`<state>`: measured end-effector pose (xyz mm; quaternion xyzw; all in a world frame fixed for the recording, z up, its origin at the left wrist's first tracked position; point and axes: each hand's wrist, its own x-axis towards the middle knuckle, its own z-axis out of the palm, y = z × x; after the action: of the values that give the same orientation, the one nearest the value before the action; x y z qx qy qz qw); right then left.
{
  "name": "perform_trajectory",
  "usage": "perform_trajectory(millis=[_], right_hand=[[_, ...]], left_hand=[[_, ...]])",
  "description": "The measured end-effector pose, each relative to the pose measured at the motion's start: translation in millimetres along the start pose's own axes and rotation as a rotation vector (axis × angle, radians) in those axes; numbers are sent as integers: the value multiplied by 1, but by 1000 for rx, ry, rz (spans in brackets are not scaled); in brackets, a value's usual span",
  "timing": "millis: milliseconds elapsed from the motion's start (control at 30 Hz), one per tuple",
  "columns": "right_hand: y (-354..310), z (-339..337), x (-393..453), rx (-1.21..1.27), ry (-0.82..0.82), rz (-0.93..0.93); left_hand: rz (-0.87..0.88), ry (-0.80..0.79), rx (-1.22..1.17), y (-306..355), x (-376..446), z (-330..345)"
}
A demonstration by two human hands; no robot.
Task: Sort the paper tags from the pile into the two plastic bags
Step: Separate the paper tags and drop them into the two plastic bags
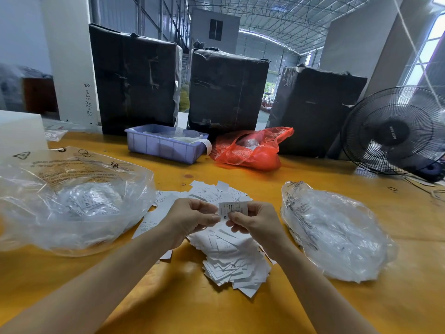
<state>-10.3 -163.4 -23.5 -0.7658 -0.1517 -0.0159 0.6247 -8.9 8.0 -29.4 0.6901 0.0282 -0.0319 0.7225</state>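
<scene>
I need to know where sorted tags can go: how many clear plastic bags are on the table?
2: one clear bag left of the tag pile, one clear bag right of it.

You see white black-printed paper tags [226, 251] mid-table on the yellow table [192, 307], a lilac tray [163, 145] and red bag [250, 150] along its far edge.

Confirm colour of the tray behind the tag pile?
Light purple-blue tray, clearest in the head view.

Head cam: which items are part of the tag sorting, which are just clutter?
In the job: tag pile, held tag, left clear bag, right clear bag, left hand, right hand.
Lying about: blue tray, red bag, fan, black bales.
</scene>
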Motion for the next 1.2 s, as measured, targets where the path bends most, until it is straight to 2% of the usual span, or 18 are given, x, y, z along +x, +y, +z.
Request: perform_trajectory(millis=[300,367,533,600,833,1200], right_hand=[[0,-2,1,-46,-186,121],[-1,-2,1,-52,-158,87],[-6,-8,3,2,74,-23],[-7,-10,3,11,110,-44],[-7,-5,2,-9,47,-88],[-2,-4,2,-101,40,-121]], left_hand=[[22,2,45,1,-1,1],[21,-3,33,0,-1,1],[39,9,-23,1,0,3],[30,20,-39,0,0,4],[14,16,-57,-1,0,4],[22,12,-50,-2,0,3]])
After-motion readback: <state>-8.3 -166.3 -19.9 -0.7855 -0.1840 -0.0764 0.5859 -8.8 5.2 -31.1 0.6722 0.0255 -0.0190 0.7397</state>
